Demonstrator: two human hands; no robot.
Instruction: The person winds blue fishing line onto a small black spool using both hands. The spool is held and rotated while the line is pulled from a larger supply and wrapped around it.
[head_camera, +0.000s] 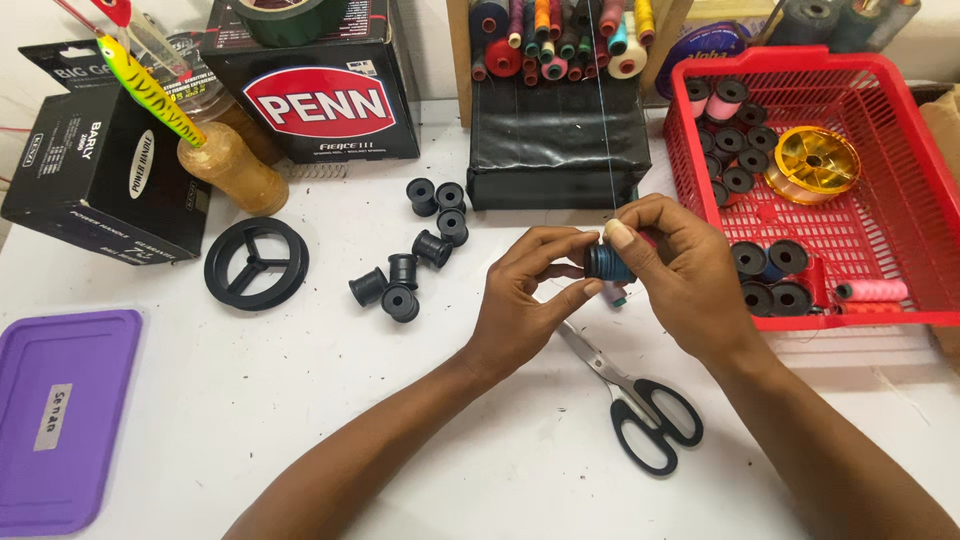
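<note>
I log the red basket (905, 215) at right: it holds black bobbins (735, 140) clustered at its back left corner, a gold translucent spool (818, 163), more black bobbins along its front wall, and a pink thread reel (872, 291) lying on its side. A wooden rack (560, 35) at the back holds thread cones in mixed colours.

The small bobbin (606, 262) I track is dark, wound with blue-teal thread. It sits above the white table (300, 400), centre frame, just above the scissors (635, 400). Its long axis runs roughly left to right, one flange toward each hand. A thin thread line (603, 120) rises from it toward the rack.

Left hand (525, 300): thumb and fingers pinch the bobbin's left end. Right hand (680, 270): fingers wrapped over the bobbin's top and right end, thumb pressed on the winding.

Loose black bobbins (415, 265) lie well left on the table.
</note>
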